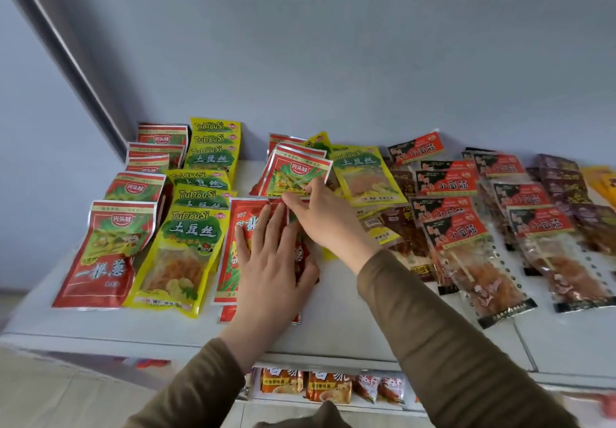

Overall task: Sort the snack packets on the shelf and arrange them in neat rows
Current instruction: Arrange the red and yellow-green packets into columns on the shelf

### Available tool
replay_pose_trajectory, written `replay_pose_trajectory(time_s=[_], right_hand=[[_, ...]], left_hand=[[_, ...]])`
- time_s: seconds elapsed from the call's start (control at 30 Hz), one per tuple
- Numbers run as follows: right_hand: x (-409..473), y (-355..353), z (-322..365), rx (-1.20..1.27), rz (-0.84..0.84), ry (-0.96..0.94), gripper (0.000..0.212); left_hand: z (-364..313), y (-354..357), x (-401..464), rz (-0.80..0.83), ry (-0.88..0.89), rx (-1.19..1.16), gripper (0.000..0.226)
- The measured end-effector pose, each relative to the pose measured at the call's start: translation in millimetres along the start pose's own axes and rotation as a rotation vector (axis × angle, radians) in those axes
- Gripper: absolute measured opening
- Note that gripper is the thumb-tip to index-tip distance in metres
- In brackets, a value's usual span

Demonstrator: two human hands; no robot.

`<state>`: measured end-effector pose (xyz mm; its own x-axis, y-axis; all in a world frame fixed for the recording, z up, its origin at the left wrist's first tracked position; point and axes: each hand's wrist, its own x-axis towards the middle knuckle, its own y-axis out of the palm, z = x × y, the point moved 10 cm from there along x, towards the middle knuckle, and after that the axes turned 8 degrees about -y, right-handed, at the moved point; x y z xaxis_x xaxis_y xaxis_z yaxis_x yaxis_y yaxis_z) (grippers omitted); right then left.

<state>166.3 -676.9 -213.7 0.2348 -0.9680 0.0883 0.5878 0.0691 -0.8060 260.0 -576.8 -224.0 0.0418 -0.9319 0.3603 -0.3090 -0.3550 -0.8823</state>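
The left hand (266, 261) lies flat, fingers straight, on a red packet (240, 247) at the front of the white shelf (333, 327), probably to keep it squared in a new row beside the yellow potato-shred packets (186, 254). The right hand (320, 217) pinches the top edge of a packet beside it; which one, I cannot tell.

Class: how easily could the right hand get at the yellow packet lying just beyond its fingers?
Probably yes. The right hand is beside the yellow packet, which lies face up with nothing on top; only its edges sit among neighbouring packets.
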Motion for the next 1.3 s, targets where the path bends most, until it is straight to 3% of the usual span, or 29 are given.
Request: replay_pose_trajectory(time_s=[0.3,0.4,0.5,0.73,0.83,0.93,1.03,1.13,1.3], right_hand=[[5,13,-4,0.372,-0.088,0.061,0.059],[6,6,0,0.452,-0.132,-0.042,0.044],[6,-19,-1,0.506,-0.215,-0.122,0.040],[2,-49,-1,0.682,-0.272,-0.242,0.047],[-2,-53,-7,0.726,-0.345,-0.237,0.046],[-6,-48,-13,0.824,-0.422,-0.207,0.045],[-10,-35,-19,0.908,-0.452,-0.148,0.050],[-9,-18,-23,1.059,-0.353,-0.067,0.067],[-21,-29,-22,0.781,-0.390,-0.037,0.098]], left_hand=[[-2,-14,-4,-0.071,0.012,-0.170,0.041],[1,-32,-5,-0.127,0.022,-0.439,0.036],[24,-54,2,-0.194,-0.107,-0.712,0.039],[56,-20,37,0.249,-0.542,-1.106,0.079],[62,-6,42,0.392,-0.612,-1.091,0.074],[61,5,41,0.466,-0.554,-0.867,0.054],[61,6,39,0.426,-0.547,-0.814,0.041],[61,5,38,0.411,-0.560,-0.855,0.034],[60,-2,32,0.343,-0.528,-0.992,0.037]])
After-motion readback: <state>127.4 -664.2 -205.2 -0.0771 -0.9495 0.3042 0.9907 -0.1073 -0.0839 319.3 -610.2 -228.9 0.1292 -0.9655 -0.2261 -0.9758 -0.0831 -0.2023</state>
